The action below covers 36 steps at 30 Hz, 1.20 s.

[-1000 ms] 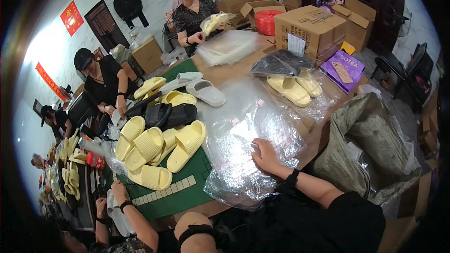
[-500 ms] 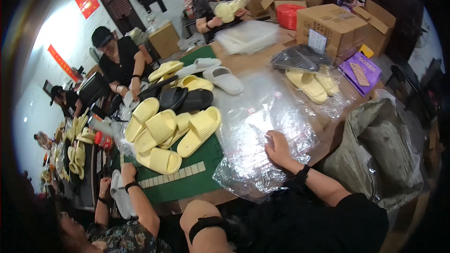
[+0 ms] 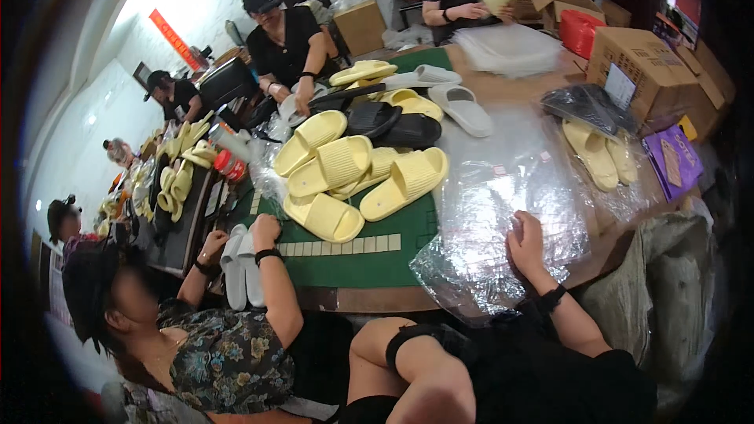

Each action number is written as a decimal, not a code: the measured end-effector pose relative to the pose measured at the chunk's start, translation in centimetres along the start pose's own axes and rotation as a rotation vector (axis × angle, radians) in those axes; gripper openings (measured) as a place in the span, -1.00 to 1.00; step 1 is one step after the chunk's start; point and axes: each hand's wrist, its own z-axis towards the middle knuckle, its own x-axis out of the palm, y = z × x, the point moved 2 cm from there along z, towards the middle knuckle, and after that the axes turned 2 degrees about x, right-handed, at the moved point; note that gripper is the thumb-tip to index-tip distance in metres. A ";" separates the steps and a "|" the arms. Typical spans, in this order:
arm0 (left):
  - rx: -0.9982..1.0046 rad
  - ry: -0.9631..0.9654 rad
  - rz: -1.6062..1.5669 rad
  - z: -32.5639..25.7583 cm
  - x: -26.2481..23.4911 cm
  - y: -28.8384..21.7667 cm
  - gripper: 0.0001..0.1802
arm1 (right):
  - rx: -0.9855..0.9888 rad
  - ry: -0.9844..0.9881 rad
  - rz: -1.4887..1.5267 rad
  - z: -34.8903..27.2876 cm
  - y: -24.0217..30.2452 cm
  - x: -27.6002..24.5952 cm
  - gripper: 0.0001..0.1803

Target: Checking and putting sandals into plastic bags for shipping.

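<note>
My right hand (image 3: 528,245) rests on a spread of clear plastic bags (image 3: 503,188) at the table's front right. Its fingers are slightly bent and apart, with nothing visibly gripped. My left forearm (image 3: 440,373) is bent low at the front, with a black band round it; the fingers are hidden. Left of the bags lies a pile of slippers: ribbed yellow ones (image 3: 330,166), black ones (image 3: 408,131) and light grey ones (image 3: 462,108). Beyond the bags, to the right, a pair of yellow slippers (image 3: 589,153) lies in clear plastic next to a dark packed pair (image 3: 589,106).
At my left a co-worker holds grey slippers (image 3: 243,267); two more work across the table. A green mat (image 3: 377,263) carries a row of pale tiles (image 3: 345,246). Cartons (image 3: 640,71), a purple bag (image 3: 671,161) and a large sack (image 3: 667,283) stand at the right.
The view has swung left, so everything sits further right in the picture. My right hand stays on the bags. The co-worker at left comes more fully into view.
</note>
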 end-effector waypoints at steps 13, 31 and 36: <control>-1.127 0.897 1.278 -18.5 -19.1 10.1 -0.26 | -0.003 -0.004 -0.024 0.2 -0.5 0.1 -0.58; -2.121 0.035 0.864 -23.7 -37.9 14.7 0.28 | -0.002 0.021 -0.094 -0.2 -0.9 0.0 -0.58; -2.129 -0.064 0.607 -24.8 -38.4 15.2 0.20 | 0.021 0.017 -0.097 -0.2 -0.7 -0.3 -0.58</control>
